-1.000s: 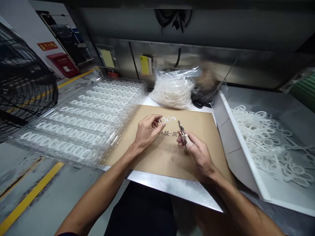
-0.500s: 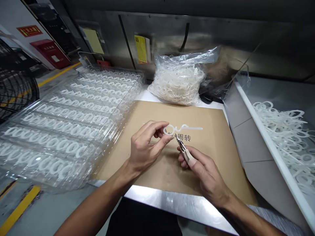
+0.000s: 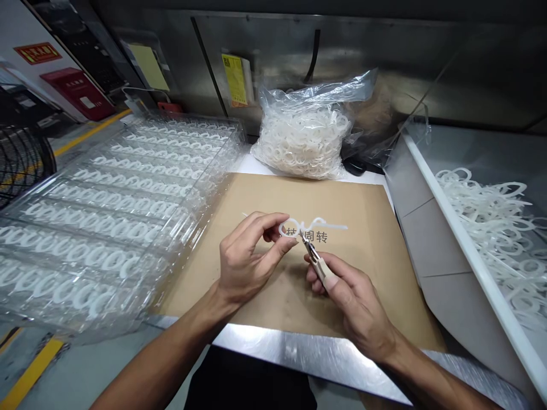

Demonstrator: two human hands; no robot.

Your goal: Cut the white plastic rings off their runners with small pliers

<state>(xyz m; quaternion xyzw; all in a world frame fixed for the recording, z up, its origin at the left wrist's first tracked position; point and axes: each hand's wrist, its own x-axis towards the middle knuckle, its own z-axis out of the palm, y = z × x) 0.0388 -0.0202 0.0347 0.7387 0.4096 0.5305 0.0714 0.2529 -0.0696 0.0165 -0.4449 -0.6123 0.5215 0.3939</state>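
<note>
Between the thumb and fingers of my left hand (image 3: 252, 256) is a white plastic ring (image 3: 289, 228), with a curved, straight-ended strip (image 3: 331, 226) extending from it to the right. My right hand (image 3: 346, 296) grips a pair of nippers (image 3: 315, 256) with pale handles. Their metal tips touch or nearly touch the place where ring and strip meet; whether the jaws are closed there is too small to tell. Both hands are above a brown cardboard sheet (image 3: 256, 199) printed with dark characters.
At left, clear plastic trays (image 3: 175, 242) hold rows of white rings. Behind the cardboard sits a clear bag (image 3: 301, 136) full of rings. A grey-white bin (image 3: 453, 228) on the right contains a heap of white plastic pieces (image 3: 491, 222). The table's metal edge (image 3: 282, 344) runs along the front.
The nippers' tips have moved up closer to the join between ring and strip. The whole view has shifted slightly; both hands keep their holds.
</note>
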